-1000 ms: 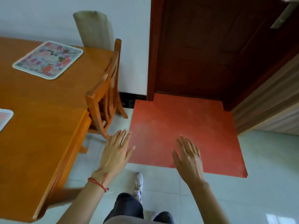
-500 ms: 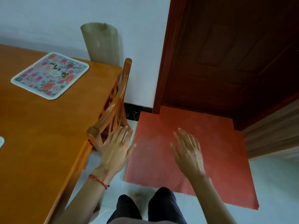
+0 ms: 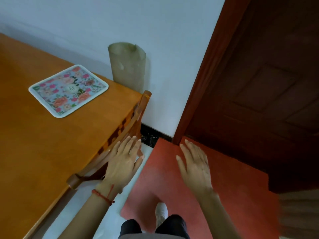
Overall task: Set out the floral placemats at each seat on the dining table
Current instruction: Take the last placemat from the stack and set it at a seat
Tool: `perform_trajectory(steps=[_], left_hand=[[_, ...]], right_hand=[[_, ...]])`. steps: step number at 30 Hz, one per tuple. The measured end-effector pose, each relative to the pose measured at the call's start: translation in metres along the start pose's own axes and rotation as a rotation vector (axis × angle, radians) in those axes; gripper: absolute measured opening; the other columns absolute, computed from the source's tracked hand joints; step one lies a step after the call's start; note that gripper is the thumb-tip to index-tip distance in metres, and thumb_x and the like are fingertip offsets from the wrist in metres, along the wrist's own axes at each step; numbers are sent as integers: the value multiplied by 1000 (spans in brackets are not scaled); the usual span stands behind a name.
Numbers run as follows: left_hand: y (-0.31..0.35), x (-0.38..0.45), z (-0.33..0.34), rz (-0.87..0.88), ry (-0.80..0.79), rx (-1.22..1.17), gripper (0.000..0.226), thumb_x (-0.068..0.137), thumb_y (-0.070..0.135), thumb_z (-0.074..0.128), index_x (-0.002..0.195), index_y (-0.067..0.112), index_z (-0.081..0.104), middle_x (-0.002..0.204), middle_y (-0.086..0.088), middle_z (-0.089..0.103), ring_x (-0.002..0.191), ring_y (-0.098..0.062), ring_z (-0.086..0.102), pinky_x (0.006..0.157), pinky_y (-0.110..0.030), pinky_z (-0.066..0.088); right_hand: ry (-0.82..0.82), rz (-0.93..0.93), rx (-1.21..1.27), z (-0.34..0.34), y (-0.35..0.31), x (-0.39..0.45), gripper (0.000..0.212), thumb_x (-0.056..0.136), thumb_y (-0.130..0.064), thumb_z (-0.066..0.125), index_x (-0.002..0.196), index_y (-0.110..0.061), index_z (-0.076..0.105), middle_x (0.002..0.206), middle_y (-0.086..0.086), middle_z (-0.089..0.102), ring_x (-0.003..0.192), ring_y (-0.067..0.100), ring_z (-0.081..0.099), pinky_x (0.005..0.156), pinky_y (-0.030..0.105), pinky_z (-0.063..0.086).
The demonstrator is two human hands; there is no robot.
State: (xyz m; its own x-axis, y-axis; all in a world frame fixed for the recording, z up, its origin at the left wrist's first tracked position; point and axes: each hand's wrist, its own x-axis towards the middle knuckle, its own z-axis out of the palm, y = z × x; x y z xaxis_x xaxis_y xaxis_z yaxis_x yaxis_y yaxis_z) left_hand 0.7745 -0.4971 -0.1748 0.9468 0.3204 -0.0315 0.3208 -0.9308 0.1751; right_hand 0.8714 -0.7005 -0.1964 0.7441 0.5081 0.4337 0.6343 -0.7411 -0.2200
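One floral placemat (image 3: 68, 90), white-edged with pink and orange flowers on pale blue, lies flat on the orange wooden dining table (image 3: 34, 152) near its far right corner. My left hand (image 3: 121, 163), a red string at its wrist, is open with fingers spread, hovering over the top rail of a wooden chair (image 3: 120, 135) tucked against the table's right edge. My right hand (image 3: 195, 166) is open and empty over the red floor mat (image 3: 198, 195). Neither hand holds a placemat.
A rolled pale mat (image 3: 127, 66) stands against the white wall behind the table's corner. A dark red-brown door (image 3: 259, 83) fills the right side. My legs and a white shoe (image 3: 161, 213) show below on the light tiled floor.
The view has moved forward along the table's right side; the placemat and chair look closer. A second placemat at the left edge has dropped out of view. Both hands stay open and empty.
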Motion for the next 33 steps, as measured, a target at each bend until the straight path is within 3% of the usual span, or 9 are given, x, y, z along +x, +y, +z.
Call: perform_trajectory(steps=[4,8,14,19,27,30,33], left_hand=[[6,25,-4,-97,32,6,68,96,50,8,126,8,53,129,-12,57,123,-29,50,104,-39,22],[-3,37,-9,-213,55,39,68,96,50,6,127,10,52,130,-11,56,124,-29,49,105,-44,29],[-33,49,-22,-370,59,71,71,95,52,5,126,9,52,130,-14,56,123,-31,50,101,-48,38],[-64,66,-25,-444,46,72,69,95,51,6,127,10,50,131,-13,55,124,-29,49,101,-46,38],[-129,115,-31,-515,36,19,68,94,52,8,128,10,50,131,-13,55,124,-30,50,100,-48,39],[-158,125,-32,-548,29,7,70,94,52,7,128,9,50,130,-14,56,123,-30,50,99,-49,40],[-185,132,-34,-589,11,0,71,94,52,6,126,7,52,126,-15,58,119,-32,53,97,-50,42]], right_hand=[[-23,-93,27,9,21,44,39,90,-30,43,114,-7,63,122,13,61,115,23,53,103,36,33],[-60,-166,75,23,25,82,40,90,-31,42,115,-7,62,122,13,61,116,24,52,99,40,41],[-68,-305,148,54,5,137,40,90,-30,43,114,-4,61,120,16,61,115,24,48,101,36,30],[-61,-364,188,77,-19,175,39,89,-29,44,111,-2,62,120,17,61,115,22,42,100,36,32],[-195,-376,175,114,-62,246,43,92,-36,39,116,-7,60,125,13,59,113,27,55,98,35,36],[-227,-365,199,129,-85,270,43,90,-35,41,117,-8,60,126,13,58,114,25,52,95,39,44],[-267,-366,215,142,-106,290,45,91,-36,38,120,-8,58,128,14,57,116,26,52,96,40,43]])
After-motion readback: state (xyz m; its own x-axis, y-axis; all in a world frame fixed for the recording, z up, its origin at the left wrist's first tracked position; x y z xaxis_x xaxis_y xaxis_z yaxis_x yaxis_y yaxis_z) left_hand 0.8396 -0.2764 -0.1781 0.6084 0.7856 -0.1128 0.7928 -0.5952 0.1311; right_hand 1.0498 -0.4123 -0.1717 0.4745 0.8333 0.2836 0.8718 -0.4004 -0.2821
